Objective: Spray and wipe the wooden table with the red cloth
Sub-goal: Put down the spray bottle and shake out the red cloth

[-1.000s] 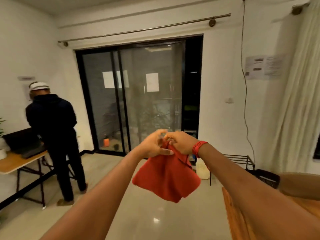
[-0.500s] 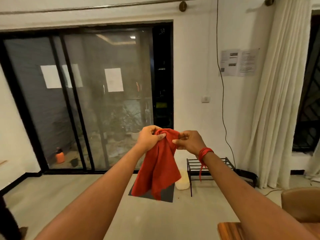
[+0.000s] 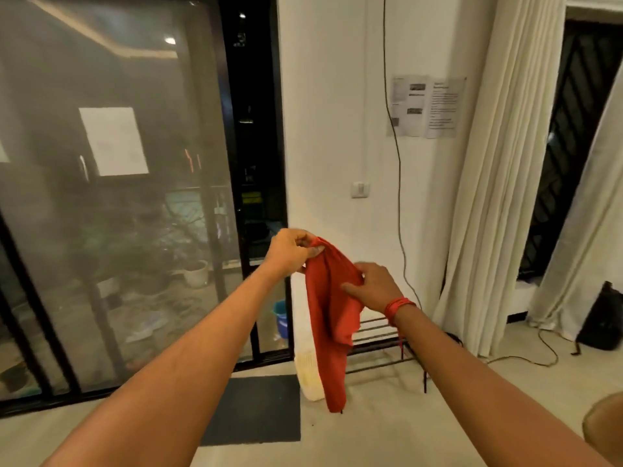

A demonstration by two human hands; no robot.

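above open floor (image 3: pixel 371 426), hands grip red cloth (image 3: pixel 332 318).

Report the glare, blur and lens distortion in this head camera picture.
Head view: indoor lamps reflect as glare in the sliding glass door; the wide lens bows the cream curtain at the right edge; the red cloth and both hands, left hand and right hand, look slightly soft.

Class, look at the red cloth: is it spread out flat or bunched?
Bunched. The red cloth hangs in loose folds, pinched at its top by the left hand, with the right hand gripping its side.
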